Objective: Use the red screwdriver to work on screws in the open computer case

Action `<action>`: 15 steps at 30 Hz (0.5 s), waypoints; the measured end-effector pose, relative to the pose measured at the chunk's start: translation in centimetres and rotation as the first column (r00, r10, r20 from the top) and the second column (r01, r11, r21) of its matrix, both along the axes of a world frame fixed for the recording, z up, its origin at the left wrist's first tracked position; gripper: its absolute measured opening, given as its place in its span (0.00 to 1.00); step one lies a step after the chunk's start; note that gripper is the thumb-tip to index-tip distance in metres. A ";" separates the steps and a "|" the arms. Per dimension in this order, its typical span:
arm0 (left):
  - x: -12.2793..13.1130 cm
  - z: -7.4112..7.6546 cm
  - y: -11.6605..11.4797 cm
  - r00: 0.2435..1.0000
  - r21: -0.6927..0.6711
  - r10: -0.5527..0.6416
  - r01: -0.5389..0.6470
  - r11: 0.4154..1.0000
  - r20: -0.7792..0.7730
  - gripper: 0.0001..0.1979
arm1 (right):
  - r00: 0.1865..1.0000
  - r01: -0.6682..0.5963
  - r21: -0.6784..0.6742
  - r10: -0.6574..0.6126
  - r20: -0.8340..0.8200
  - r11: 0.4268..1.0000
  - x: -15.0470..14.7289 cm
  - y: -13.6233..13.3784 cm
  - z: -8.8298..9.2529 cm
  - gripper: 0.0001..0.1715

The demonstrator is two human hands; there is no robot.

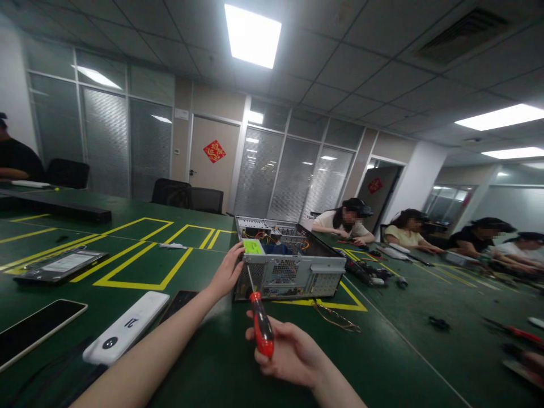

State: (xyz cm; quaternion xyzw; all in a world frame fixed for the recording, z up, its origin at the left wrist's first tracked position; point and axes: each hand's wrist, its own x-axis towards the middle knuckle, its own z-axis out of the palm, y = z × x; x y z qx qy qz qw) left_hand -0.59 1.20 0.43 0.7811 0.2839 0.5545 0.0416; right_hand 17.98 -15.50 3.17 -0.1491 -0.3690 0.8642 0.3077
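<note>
An open computer case [306, 280] lies on the green table with its rear panel turned toward me. Inside its near left corner is a box with a bright green label [252, 247], which looks like the power supply. My left hand [229, 271] grips that corner of the case, its fingers beside the label and its thumb by the rear panel. In my right hand [289, 348] is a screwdriver [262, 326] with a red and black handle. Its shaft points up to the left part of the rear panel; whether the tip sits on a screw I cannot tell.
Left on the table [127, 280] lie a hard drive [63, 264], a phone [40, 328] and a white device marked 21 [127, 326]. Eyeglasses [338, 317] lie right of the case. Cables and parts [369, 272] are farther right, where several people sit.
</note>
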 end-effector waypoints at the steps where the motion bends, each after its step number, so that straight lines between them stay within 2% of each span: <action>1: 0.0 0.0 0.0 1.000 -0.002 -0.001 0.001 1.000 0.001 0.18 | 1.000 -0.016 0.012 0.016 0.015 1.000 -0.1 0.0 0.1 0.30; 3: 0.0 0.0 -0.1 1.000 -0.006 0.000 0.000 1.000 0.005 0.18 | 0.999 -0.010 0.045 0.008 0.040 0.999 -0.3 -0.1 0.1 0.32; 7: 0.0 0.0 -0.1 1.000 -0.016 0.004 -0.004 1.000 0.004 0.18 | 0.995 0.094 0.059 -0.097 0.039 0.994 -0.3 0.0 -0.5 0.32; 12: 0.0 -0.1 0.0 1.000 -0.014 0.006 -0.006 1.000 -0.001 0.18 | 0.983 0.164 -0.095 -0.171 -0.060 0.982 -0.1 0.2 -1.1 0.24; 15: 0.0 -0.1 0.1 1.000 -0.008 0.010 -0.010 1.000 0.001 0.19 | 0.987 0.154 -0.152 -0.159 -0.026 0.976 0.1 0.4 -1.4 0.17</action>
